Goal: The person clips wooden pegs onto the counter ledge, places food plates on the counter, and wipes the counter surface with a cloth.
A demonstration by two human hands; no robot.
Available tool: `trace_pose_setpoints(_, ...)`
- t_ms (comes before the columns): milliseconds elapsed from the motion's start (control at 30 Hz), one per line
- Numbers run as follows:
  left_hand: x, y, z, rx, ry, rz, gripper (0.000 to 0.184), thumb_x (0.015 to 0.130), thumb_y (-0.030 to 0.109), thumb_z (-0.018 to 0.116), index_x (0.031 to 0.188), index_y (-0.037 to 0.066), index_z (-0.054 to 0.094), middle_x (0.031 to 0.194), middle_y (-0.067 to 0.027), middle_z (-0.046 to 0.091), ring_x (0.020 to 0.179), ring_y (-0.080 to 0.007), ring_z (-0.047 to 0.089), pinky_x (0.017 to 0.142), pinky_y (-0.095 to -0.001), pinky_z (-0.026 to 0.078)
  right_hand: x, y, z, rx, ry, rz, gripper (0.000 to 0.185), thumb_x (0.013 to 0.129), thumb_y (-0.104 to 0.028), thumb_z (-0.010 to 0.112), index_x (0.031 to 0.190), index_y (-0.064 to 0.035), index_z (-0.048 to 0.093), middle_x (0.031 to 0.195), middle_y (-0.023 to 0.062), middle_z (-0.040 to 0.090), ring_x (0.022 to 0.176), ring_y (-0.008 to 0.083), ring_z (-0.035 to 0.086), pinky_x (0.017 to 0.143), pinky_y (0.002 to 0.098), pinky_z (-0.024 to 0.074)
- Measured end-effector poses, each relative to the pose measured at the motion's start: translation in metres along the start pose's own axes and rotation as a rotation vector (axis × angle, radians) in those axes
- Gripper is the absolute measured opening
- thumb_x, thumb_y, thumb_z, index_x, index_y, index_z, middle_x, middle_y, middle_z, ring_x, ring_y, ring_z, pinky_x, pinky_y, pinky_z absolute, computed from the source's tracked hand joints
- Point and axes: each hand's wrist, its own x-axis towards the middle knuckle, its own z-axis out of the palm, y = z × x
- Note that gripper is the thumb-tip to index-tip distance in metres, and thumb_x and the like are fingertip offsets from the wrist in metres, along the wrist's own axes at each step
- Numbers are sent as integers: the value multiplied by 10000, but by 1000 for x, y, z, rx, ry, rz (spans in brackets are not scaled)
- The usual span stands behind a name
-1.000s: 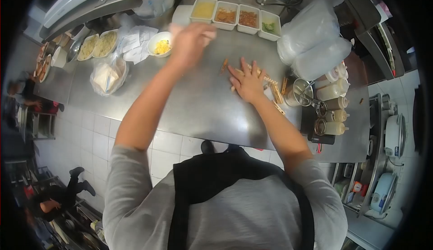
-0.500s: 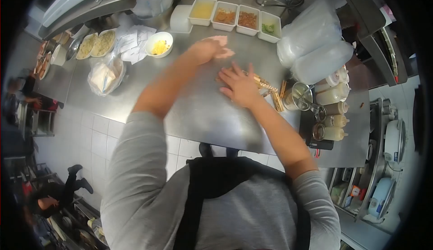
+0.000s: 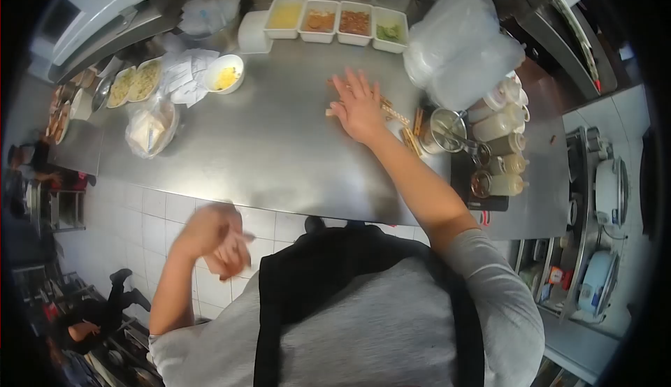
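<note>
My left hand [image 3: 210, 233] is off the table's near edge, above the tiled floor, blurred by motion. Its fingers are closed around a crumpled pinkish cloth [image 3: 229, 258]. My right hand [image 3: 358, 110] is over the steel table [image 3: 279, 121], fingers spread, beside and partly over some small wooden pieces [image 3: 395, 113]. More narrow wooden pieces that look like clothespins [image 3: 411, 142] lie right of that hand, next to a clear container [image 3: 447, 130] with a metal utensil in it.
Four-sided white tubs [image 3: 320, 21] of toppings line the back. A white bowl [image 3: 225, 74] with yellow bits, papers [image 3: 185, 76] and a plastic bag [image 3: 152, 127] are at left. Clear plastic bags [image 3: 454, 52] and several squeeze bottles [image 3: 504, 146] stand at right.
My left hand, with the pinkish cloth, has come from the table's back middle toward my body, past the near edge. My right hand stays by the wooden pieces; the view has shifted slightly.
</note>
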Motion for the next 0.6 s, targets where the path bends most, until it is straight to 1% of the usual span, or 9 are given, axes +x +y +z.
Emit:
trace_pose_setpoints(33, 12, 27, -18, 72, 114, -24, 157, 590, -54, 487, 664, 50, 579, 731, -108, 566, 750, -309, 556, 663, -359, 456, -5, -3, -10, 54, 32, 8, 539, 824, -268, 573, 1321, -168, 390, 1401, 148, 286, 1279, 368, 285, 1018, 552, 230)
trace_pose_setpoints(133, 50, 55, -57, 230, 348, 178, 197, 570, -92, 523, 707, 45, 557, 749, -115, 554, 754, -325, 541, 654, -381, 444, -46, 1, -53, 225, 30, 23, 566, 769, -179, 633, 1291, -119, 422, 1389, 178, 289, 1275, 374, 288, 1026, 494, 254)
trace_pose_setpoints(167, 66, 59, -63, 284, 436, 247, 207, 578, -107, 512, 722, 38, 544, 749, -118, 547, 766, -328, 536, 649, -391, 434, -67, 5, -60, 213, 35, 25, 577, 758, -177, 646, 1287, -105, 425, 1389, 185, 285, 1274, 380, 288, 1025, 486, 258)
trace_pose_setpoints(200, 81, 66, -69, 348, 482, 259, 196, 598, -108, 510, 729, 35, 542, 775, -116, 547, 783, -324, 535, 651, -396, 429, -89, 12, -66, 199, 42, 27, 588, 747, -175, 658, 1282, -92, 428, 1390, 192, 282, 1273, 386, 287, 1024, 477, 262)
trace_pose_setpoints(267, 114, 64, -71, 356, 564, 355, 161, 616, -93, 521, 719, 29, 540, 784, -111, 539, 777, -325, 526, 641, -401, 424, -114, 25, -69, 154, 39, 68, 611, 741, -199, 667, 1285, -70, 420, 1388, 211, 274, 1269, 406, 280, 1022, 475, 263)
trace_pose_setpoints(333, 145, 42, -66, 401, 509, 312, 261, 633, -68, 535, 853, 61, 593, 944, -126, 557, 919, -331, 531, 744, -394, 441, -127, 32, -64, 100, 19, 145, 639, 752, -251, 661, 1299, -54, 396, 1383, 237, 266, 1265, 434, 266, 1021, 487, 257)
trace_pose_setpoints(433, 169, 25, -39, 596, 635, 389, 441, 654, -59, 537, 1057, 114, 585, 1181, -137, 495, 1137, -349, 443, 902, -410, 401, -124, 28, -43, -56, -19, 223, 682, 769, -337, 637, 1325, -57, 361, 1370, 277, 255, 1259, 473, 240, 1026, 494, 241)
trace_pose_setpoints(533, 159, 28, -14, 471, 530, 327, 563, 680, -67, 523, 1191, 170, 526, 1337, -125, 377, 1265, -360, 316, 1007, -442, 317, -101, 20, -21, -87, 19, 322, 684, 802, -371, 589, 1351, -64, 320, 1366, 309, 230, 1256, 497, 220, 1034, 497, 221)
trace_pose_setpoints(600, 149, 26, 4, 413, 539, 293, 537, 687, -73, 517, 1165, 170, 545, 1332, -119, 382, 1260, -363, 322, 1003, -447, 320, -79, 16, -4, 8, 122, 298, 607, 820, -313, 571, 1327, -57, 355, 1356, 291, 266, 1237, 472, 264, 1031, 488, 230)
